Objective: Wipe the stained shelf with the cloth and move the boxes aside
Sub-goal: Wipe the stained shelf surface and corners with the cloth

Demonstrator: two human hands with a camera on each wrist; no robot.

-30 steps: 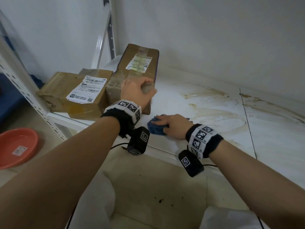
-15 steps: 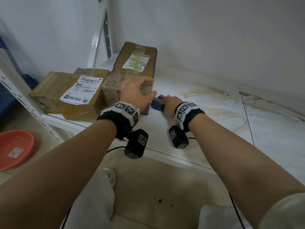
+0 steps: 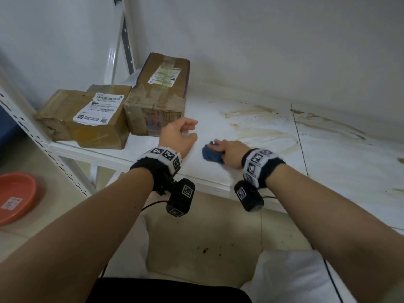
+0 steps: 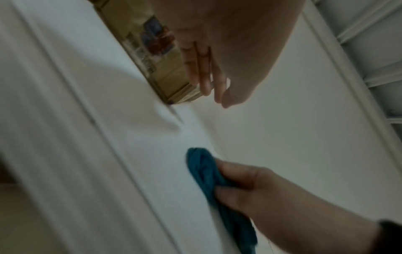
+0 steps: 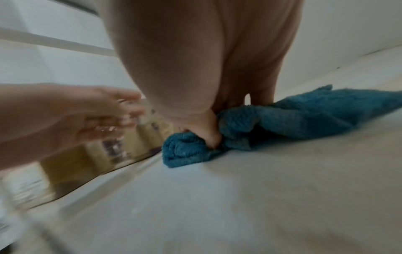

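Note:
My right hand point(image 3: 227, 150) grips a bunched blue cloth point(image 3: 211, 154) and presses it on the white shelf point(image 3: 209, 171) near its front edge. The right wrist view shows the cloth point(image 5: 282, 120) crumpled under my fingers. My left hand point(image 3: 181, 134) hovers open just right of the tall cardboard box point(image 3: 159, 95), fingers loosely curled and holding nothing. A lower box point(image 3: 87, 119) with a white label sits left of the tall one. In the left wrist view my left fingers point(image 4: 204, 72) hang free beside the box point(image 4: 150, 56), above the cloth point(image 4: 208, 180). Brown stains point(image 3: 262, 127) streak the shelf farther right.
A white perforated upright point(image 3: 32, 132) frames the shelf's left end, another post point(image 3: 124, 44) stands at the back. An orange dish point(image 3: 15, 197) lies on the floor at lower left. White wall closes the back. More stains mark the right panel point(image 3: 328, 127).
My left hand has let go of the tall box and drawn back to the right. My right hand with the cloth swept up beside the box, then back toward the front.

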